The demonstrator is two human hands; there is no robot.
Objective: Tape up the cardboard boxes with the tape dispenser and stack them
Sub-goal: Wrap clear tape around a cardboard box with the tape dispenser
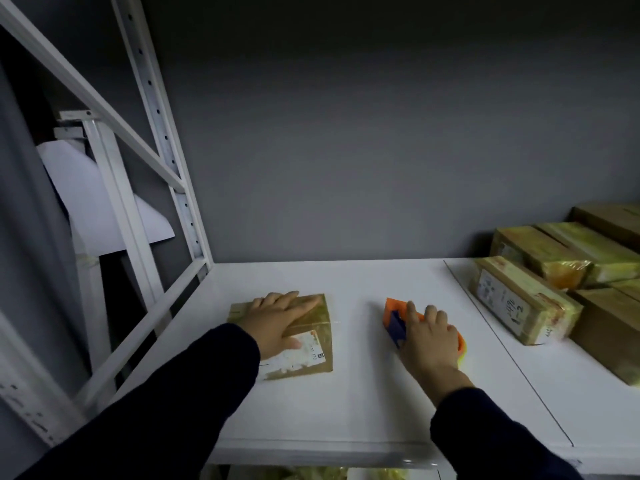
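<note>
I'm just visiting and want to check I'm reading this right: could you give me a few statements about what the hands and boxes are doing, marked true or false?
1. The left hand lies flat on the small box. True.
2. The right hand holds scissors. False: it grips the orange tape dispenser.
3. The tape dispenser sits on top of the small box. False: it is to the box's right, apart from it.
4. More boxes are piled at the right of the white shelf. True.

White shelf [363, 403], grey wall [346, 150], rack upright [162, 133]
</note>
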